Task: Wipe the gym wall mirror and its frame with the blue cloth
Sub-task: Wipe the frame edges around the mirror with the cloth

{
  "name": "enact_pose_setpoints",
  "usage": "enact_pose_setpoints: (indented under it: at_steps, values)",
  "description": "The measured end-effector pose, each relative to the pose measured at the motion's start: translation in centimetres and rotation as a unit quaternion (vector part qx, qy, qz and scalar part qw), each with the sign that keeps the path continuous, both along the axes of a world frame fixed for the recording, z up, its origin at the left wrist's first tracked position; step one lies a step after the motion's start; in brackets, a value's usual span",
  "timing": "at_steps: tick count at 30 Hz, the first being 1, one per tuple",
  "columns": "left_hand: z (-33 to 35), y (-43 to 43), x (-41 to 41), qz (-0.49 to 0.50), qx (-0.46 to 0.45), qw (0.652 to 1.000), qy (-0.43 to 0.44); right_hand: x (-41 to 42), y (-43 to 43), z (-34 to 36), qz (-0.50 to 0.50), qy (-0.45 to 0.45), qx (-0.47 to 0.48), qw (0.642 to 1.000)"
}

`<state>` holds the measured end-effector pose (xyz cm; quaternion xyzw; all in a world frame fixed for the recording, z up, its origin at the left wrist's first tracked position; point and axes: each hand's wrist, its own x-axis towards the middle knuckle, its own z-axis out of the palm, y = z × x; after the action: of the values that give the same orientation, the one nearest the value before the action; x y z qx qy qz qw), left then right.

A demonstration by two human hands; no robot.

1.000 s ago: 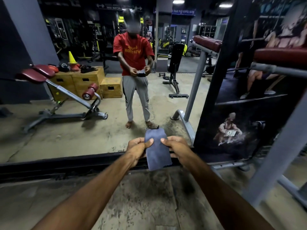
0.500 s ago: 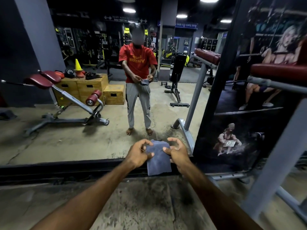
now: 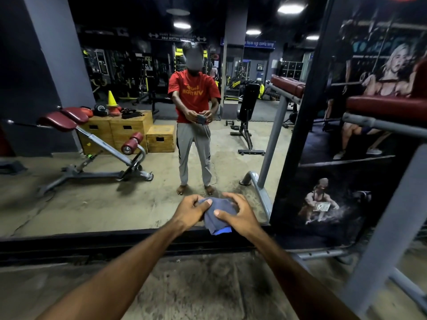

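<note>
The blue cloth (image 3: 218, 217) is bunched between both hands in front of the wall mirror (image 3: 92, 199). My left hand (image 3: 193, 210) grips its left side with the thumb on top. My right hand (image 3: 235, 213) curls over its right side, thumb pressing into the folds. A bright blue edge hangs out below. The mirror's black frame (image 3: 80, 243) runs along the floor just under my hands, and a black vertical edge (image 3: 298, 135) bounds the glass on the right. The mirror reflects a person in a red shirt holding the same cloth.
A grey metal bench frame (image 3: 383, 239) with a dark red pad (image 3: 388, 107) stands close on my right, in front of a dark poster wall (image 3: 346, 181). Worn concrete floor (image 3: 196, 292) lies below my arms. Benches and wooden boxes appear only as reflections.
The hanging cloth has been gathered into a bunched wad between my hands. The view has tilted upward, showing more of the mirror and ceiling lights.
</note>
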<state>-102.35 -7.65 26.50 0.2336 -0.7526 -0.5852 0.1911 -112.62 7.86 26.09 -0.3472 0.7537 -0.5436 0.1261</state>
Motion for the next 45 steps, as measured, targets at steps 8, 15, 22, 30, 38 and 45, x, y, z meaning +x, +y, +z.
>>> enact_pose_setpoints:
  at_steps: [8, 15, 22, 30, 38, 45]
  values:
    - [1.4, 0.3, 0.0, 0.000, 0.128, 0.991, -0.045, -0.1, -0.7, 0.6, -0.075, 0.092, 0.015, 0.993]
    - [1.7, -0.9, -0.4, 0.018, 0.167, 0.986, -0.020, 0.2, -1.9, 0.4, 0.069, 0.286, 0.003, 0.956]
    - [1.3, -1.4, 0.3, -0.001, 0.166, 0.986, -0.029, 0.6, -2.6, 0.2, 0.072, 0.270, 0.041, 0.959]
    - [2.0, -1.2, -1.0, 0.045, -0.030, 0.997, -0.047, -2.8, 0.1, -0.1, -0.036, 0.217, 0.049, 0.974]
    - [4.8, 2.5, -7.8, -0.002, -0.188, 0.980, -0.065, -11.9, 7.2, 4.3, -0.118, 0.270, 0.000, 0.956]
    - [14.3, 6.1, -16.3, 0.022, -0.359, 0.933, -0.013, -20.2, 10.1, 13.4, -0.157, 0.311, -0.036, 0.937]
